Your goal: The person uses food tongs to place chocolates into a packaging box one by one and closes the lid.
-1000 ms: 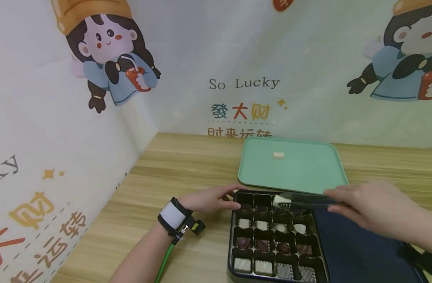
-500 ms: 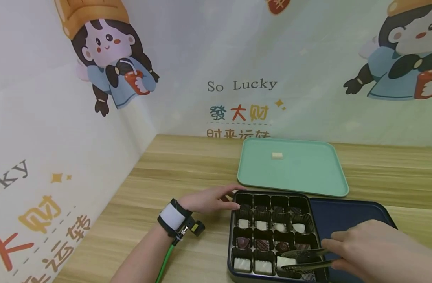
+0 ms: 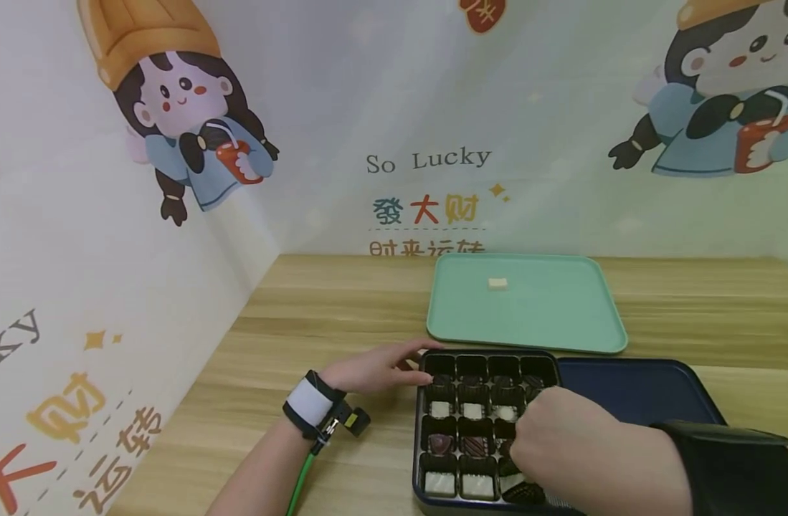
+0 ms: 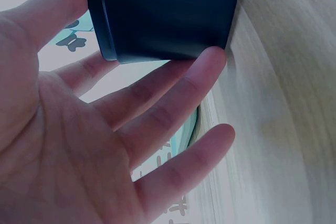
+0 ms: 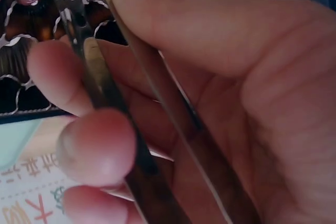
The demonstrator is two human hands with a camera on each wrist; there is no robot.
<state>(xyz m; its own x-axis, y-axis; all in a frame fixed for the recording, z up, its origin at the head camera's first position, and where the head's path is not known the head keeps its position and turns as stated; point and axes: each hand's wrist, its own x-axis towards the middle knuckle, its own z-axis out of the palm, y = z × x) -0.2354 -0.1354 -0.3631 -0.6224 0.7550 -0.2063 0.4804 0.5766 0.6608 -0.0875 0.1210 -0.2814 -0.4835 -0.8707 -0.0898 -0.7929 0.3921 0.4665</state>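
My right hand (image 3: 555, 441) grips metal tongs (image 3: 521, 491) over the front right of a dark blue chocolate box (image 3: 421, 430). Close up in the right wrist view, thumb and fingers lie around the tongs (image 5: 157, 77), which reach down into the black divided insert. A white chocolate (image 3: 510, 481) shows partly beside the tong tips, in the front row's third compartment; the hand hides the compartments to its right. My left hand (image 3: 374, 367) steadies the box's back left corner, its fingers fairly straight against the dark wall (image 4: 163, 19) in the left wrist view.
Behind the box lies a mint green tray (image 3: 542, 315) bearing one small white piece (image 3: 497, 284). The dark blue lid (image 3: 639, 390) lies to the right of the box. White and brown chocolates (image 3: 475, 447) fill other compartments. A printed backdrop rises behind the wooden table (image 3: 329, 301).
The right hand carried a white piece in the tongs from the back of the box to the front row's third compartment, then tipped over it. The left hand stayed at the corner.
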